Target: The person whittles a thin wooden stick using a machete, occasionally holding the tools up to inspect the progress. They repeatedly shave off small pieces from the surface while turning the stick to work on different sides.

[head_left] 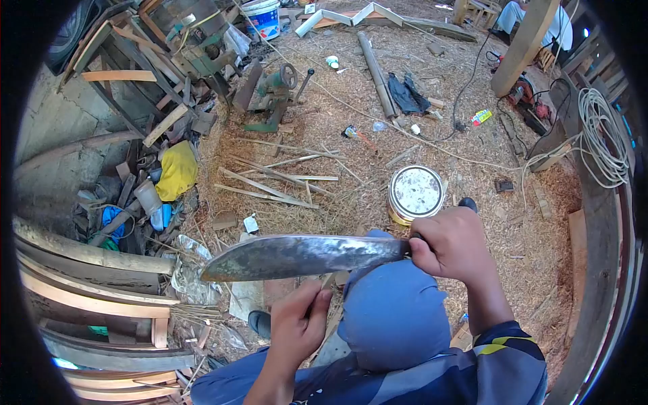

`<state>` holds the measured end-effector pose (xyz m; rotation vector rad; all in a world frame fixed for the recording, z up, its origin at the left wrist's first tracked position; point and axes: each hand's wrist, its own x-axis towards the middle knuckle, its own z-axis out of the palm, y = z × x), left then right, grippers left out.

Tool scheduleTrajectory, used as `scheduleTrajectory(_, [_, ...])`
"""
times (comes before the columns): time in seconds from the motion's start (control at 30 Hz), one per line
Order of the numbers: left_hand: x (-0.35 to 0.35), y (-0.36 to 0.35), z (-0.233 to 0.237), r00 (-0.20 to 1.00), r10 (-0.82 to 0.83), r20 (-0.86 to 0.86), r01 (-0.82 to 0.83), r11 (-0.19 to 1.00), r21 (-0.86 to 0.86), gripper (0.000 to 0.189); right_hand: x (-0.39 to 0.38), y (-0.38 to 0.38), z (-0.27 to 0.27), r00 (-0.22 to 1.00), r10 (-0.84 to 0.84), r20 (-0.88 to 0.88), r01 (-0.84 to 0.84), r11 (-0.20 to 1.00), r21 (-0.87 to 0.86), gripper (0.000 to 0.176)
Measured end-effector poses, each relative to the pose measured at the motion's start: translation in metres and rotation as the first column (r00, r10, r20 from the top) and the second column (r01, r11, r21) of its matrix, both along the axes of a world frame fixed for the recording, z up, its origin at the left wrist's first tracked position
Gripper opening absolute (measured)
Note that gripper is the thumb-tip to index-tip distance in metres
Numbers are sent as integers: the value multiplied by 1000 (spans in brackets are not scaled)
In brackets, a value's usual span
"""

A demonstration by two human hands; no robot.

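My right hand (451,244) is wrapped round the dark handle of a machete (304,256), held level above my blue-trousered knee (395,314). Its broad, worn blade points left, with brownish marks near the tip. Just under the blade, my left hand (297,320) is closed with the thumb up. What it grips, if anything, is hidden between the fingers and below the blade. Thin wood strips (270,192) lie on the shavings in front of me. A round can with a stained white lid (417,192) stands beyond my right hand.
A green metal machine (270,101) stands ahead. Curved wood pieces (101,300) are stacked at left, near a yellow cloth (177,170). Coiled cable (601,138) hangs on a beam at right. A rope crosses the floor. Another person (563,30) sits at far right.
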<state>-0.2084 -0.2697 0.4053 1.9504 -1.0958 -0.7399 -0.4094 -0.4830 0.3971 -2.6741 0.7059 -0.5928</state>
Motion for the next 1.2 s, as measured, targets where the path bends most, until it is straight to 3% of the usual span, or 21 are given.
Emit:
scheduleTrajectory(0.13, [-9,-28,13,995,22,93,-16,998,-69,21,7,0,5,998,54,-46,-56,997,-51,34])
scheduleTrajectory(0.23, [-6,-24,14,990,-19,141,21,1000,-11,18,6,-1,5,997,62,-43,-65,997,-51,33])
scheduleTrajectory(0.33, [-2,-13,2,984,-57,171,83,985,-151,13,2,3,0,1000,27,-11,-27,999,-19,31])
scheduleTrajectory(0.43, [2,15,-8,990,-72,125,80,995,-62,9,-9,3,-10,1000,-9,0,9,997,73,28])
scheduleTrajectory(0.57, [0,14,-1,997,-40,72,44,998,-42,10,-12,3,-5,1000,-27,-17,27,998,49,28])
scheduleTrajectory(0.77, [-11,-23,5,977,-20,212,84,951,-297,9,-4,6,7,998,28,-58,-28,1000,-7,32])
scheduleTrajectory(0.87, [-7,-7,7,952,14,306,77,956,-282,7,-4,11,11,998,-4,-68,2,999,-36,32])
scheduleTrajectory(1.0, [4,38,-11,977,32,209,1,988,-157,9,-8,16,-4,996,-87,8,86,988,126,33])
scheduleTrajectory(1.2, [4,19,-25,960,168,-226,-193,976,-96,21,-1,27,-11,970,-244,24,190,809,556,44])
